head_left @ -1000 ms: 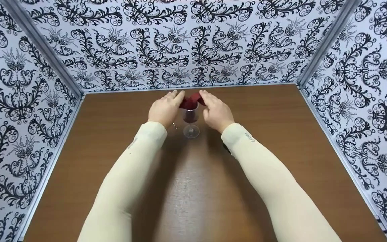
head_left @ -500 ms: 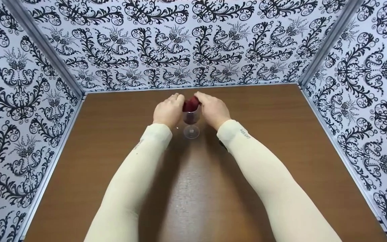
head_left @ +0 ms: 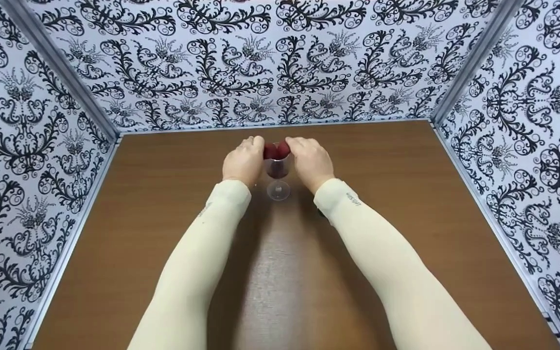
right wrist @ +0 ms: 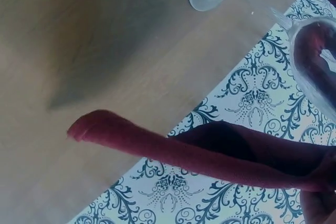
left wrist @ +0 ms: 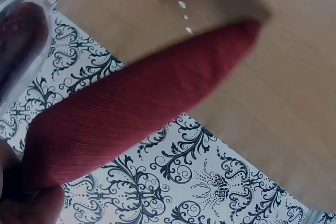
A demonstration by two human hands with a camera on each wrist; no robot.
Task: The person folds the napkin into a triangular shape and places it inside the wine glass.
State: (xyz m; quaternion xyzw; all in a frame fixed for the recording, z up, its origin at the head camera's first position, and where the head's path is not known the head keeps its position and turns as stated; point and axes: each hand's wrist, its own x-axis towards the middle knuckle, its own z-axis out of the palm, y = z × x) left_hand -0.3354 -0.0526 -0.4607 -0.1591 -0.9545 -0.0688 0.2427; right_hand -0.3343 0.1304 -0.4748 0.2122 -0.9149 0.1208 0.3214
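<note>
A clear wine glass (head_left: 278, 168) stands upright on the table, with a dark red cloth napkin (head_left: 270, 152) in its bowl and rising above the rim. On the left, my left hand (head_left: 242, 163) pinches one side of the napkin between thumb and fingers (left wrist: 48, 204); a long folded flap (left wrist: 131, 103) hangs from them in the left wrist view. My right hand (head_left: 313, 163) grips the opposite side, and another flap (right wrist: 131, 137) extends from its fingers (right wrist: 316, 206) in the right wrist view. Both hands flank the rim. Fingertips are mostly hidden in the head view.
The brown wooden table (head_left: 382, 194) reaches back to a patterned black-and-white wall (head_left: 280, 63), with similar walls at both sides. Small white specks (left wrist: 182, 4) lie on the table near the glass foot (head_left: 278, 191).
Both hands have drawn closer to the glass and lowered slightly. Their fingers went from extended to curled on the napkin, whose top now shows as two lobes between them.
</note>
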